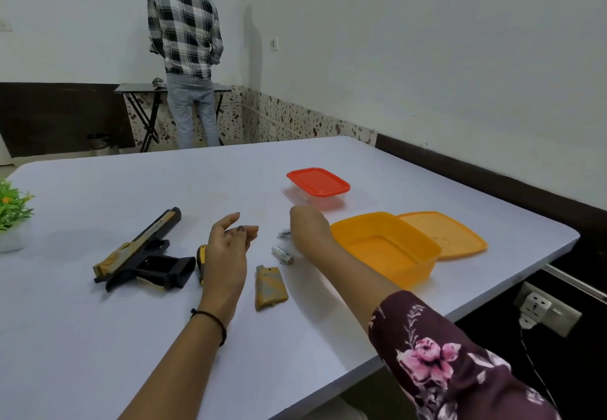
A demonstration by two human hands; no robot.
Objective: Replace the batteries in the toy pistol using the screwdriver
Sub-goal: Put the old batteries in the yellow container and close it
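Note:
The black and gold toy pistol (144, 253) lies on its side on the white table (98, 337), its grip open. Just right of it lies the yellow-handled screwdriver (201, 263), partly hidden under my left hand (226, 252), which hovers with loose, spread fingers and holds nothing. The gold battery cover (270, 288) rests near the table's middle. One battery (282, 254) lies above the cover, and a second battery (284, 233) shows beside my right hand (308, 230). My right hand is curled, palm down; its fingers are hidden.
An open orange tub (387, 248) and its lid (443, 232) sit to the right. A clear box with a red lid (318, 186) stands behind. A potted plant (11, 212) is at the left edge. A person in a checked shirt (184, 31) stands far back.

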